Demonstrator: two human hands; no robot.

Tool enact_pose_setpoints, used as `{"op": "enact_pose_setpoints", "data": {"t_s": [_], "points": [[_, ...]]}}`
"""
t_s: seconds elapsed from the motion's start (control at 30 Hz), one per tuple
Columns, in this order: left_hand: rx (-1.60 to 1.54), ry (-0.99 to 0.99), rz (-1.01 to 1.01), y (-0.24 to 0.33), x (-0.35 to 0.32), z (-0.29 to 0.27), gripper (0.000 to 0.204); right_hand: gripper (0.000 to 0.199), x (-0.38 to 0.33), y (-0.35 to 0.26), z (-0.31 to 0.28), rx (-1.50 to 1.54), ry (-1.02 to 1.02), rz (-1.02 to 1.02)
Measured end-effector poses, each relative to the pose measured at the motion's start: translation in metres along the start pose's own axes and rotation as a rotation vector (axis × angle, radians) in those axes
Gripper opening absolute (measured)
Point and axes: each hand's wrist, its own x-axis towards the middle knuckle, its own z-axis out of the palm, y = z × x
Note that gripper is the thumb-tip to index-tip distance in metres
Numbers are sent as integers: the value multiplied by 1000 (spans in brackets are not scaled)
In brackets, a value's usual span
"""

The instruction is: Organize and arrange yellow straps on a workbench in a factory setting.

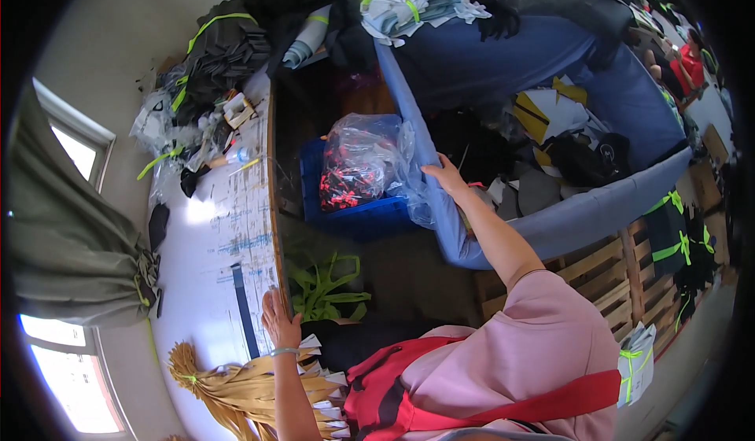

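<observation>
My left hand (281, 323) lies at the edge of the white table (208, 240), fingers stretched out and nothing in them. Just below it, a bundle of tan straps (228, 382) spreads over the table's near end. My right arm reaches forward, and my right hand (447, 177) grips the padded rim of a large blue cloth-lined bin (429, 134). Inside that bin are dark cloth, grey and white pieces and yellow-edged sheets (531, 117). Left of the right hand, a clear plastic bag (362, 158) of red and black pieces sits in a blue crate (313, 181).
Green straps (326, 287) hang beside the table's edge. Tied dark stacks (228, 44) and plastic wrapping lie at its far end. A tied pale bundle (417, 8) rests above the bin's far side. Wooden pallets (602, 276) stand right. Another person (689, 67) sits far right.
</observation>
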Motion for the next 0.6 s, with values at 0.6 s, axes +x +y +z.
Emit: {"op": "enact_pose_setpoints", "data": {"t_s": [0.6], "points": [[199,107,13,-1,-2,21,84,66,5,-25,3,-546,121,-66]]}}
